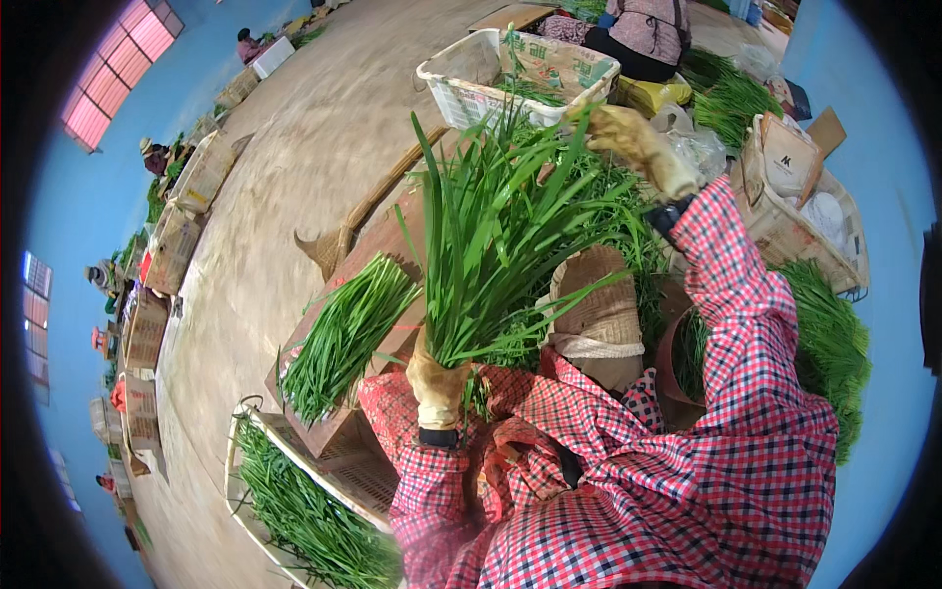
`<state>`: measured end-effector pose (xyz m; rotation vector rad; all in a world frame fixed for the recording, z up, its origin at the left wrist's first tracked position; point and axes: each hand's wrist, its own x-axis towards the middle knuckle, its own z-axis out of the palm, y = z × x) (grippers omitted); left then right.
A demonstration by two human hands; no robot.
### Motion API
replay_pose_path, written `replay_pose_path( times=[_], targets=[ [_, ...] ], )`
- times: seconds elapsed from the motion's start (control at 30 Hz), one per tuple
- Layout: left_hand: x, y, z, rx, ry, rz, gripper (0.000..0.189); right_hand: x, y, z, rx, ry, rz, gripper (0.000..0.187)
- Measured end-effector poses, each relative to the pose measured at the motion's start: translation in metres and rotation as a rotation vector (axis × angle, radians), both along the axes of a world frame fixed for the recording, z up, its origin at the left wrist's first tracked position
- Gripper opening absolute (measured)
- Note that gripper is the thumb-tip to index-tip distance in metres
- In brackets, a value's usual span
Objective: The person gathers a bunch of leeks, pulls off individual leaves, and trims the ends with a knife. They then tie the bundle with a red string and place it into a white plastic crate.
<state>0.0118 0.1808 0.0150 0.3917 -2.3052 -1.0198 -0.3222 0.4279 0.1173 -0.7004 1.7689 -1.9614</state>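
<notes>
My left hand (438,383), in a stained cream glove, grips the lower ends of a large bunch of garlic chives (486,250). The long leaves fan upward and to the right. My right hand (633,143), gloved too and somewhat blurred, is stretched out at the upper right, by the leaf tips. Whether its fingers pinch a leaf cannot be made out. Left of the bunch, a neat pile of chives (349,335) lies on a reddish-brown board (316,434). Loose greens (618,213) lie behind and to the right of the held bunch, partly hidden by it.
A white plastic crate (456,103) stands ahead; another crate (309,460) at lower left holds chives. To the right are a crate with cardboard (802,235) and heaped chives (824,346). A person (647,37) sits beyond. Several crates line the left wall.
</notes>
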Motion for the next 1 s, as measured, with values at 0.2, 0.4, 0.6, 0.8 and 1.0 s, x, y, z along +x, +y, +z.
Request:
replay_pose_path(
  times=[0.2,0.4,0.6,0.8,1.0],
  targets=[
    [0.004,-0.003,-0.019,0.196,0.049,-0.08,0.056,-0.017,-0.057,-0.033,-0.154,0.152,0.159,0.057],
    [0.011,-0.006,-0.019,0.091,0.002,-0.077,0.041,-0.027,-0.082,-0.05,-0.423,0.385,0.156,0.058],
    [0.012,-0.001,0.0,0.239,-0.081,-0.187,0.026,0.039,-0.057,-0.005,-0.499,0.208,0.034,0.076],
    [0.018,-0.003,-0.007,0.112,-0.167,-0.307,0.021,0.014,-0.052,-0.005,-0.453,0.336,0.044,0.06],
    [0.02,-0.004,-0.001,-0.751,0.082,-0.458,0.025,0.025,-0.052,-0.001,-0.573,-0.038,0.006,0.042]
  ],
)
